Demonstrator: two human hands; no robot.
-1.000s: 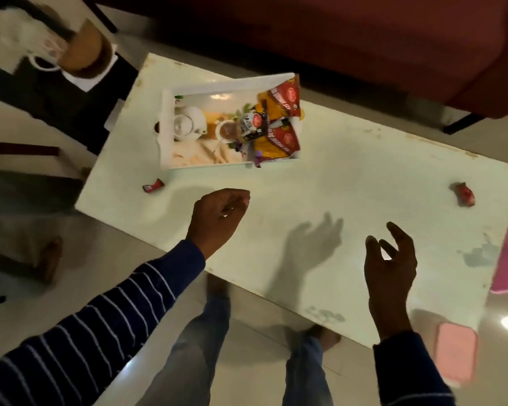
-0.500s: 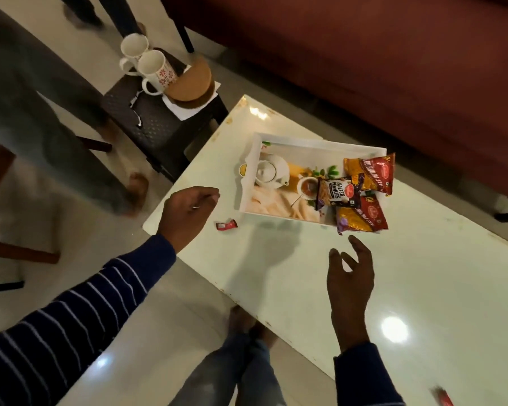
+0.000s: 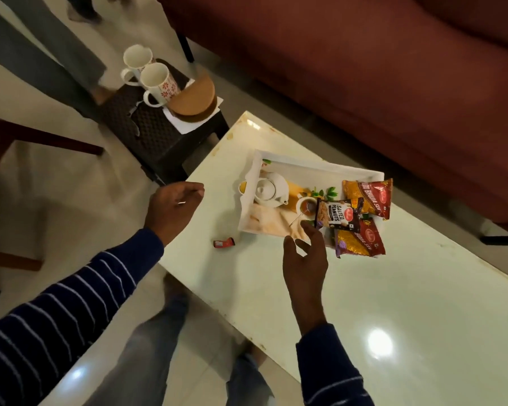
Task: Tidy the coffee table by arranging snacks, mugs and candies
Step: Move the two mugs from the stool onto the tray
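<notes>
A white tray [image 3: 320,167] with a printed teapot picture sits on the pale coffee table [image 3: 393,303]. Three snack packets lie at its right end: salted peanuts [image 3: 336,213] and two red-and-yellow sev packets [image 3: 370,197] [image 3: 359,243]. A small red candy [image 3: 224,243] rests on the table left of the tray. Two white floral mugs [image 3: 156,82] stand on a dark side stool. My left hand [image 3: 172,208] hovers over the table's left edge, fingers curled, empty. My right hand [image 3: 305,259] is open just below the tray, fingertips near the peanuts.
A dark stool [image 3: 159,136] beyond the table's left corner also carries a round cork coaster [image 3: 195,98] on white paper. A maroon sofa [image 3: 364,68] runs along the far side. Another person's legs [image 3: 56,39] stand at top left. My own legs show below the table edge.
The view has swung left and closer, bringing the stool and mugs into sight. My right hand has moved up toward the tray and packets. My left hand has stayed near the table's left edge.
</notes>
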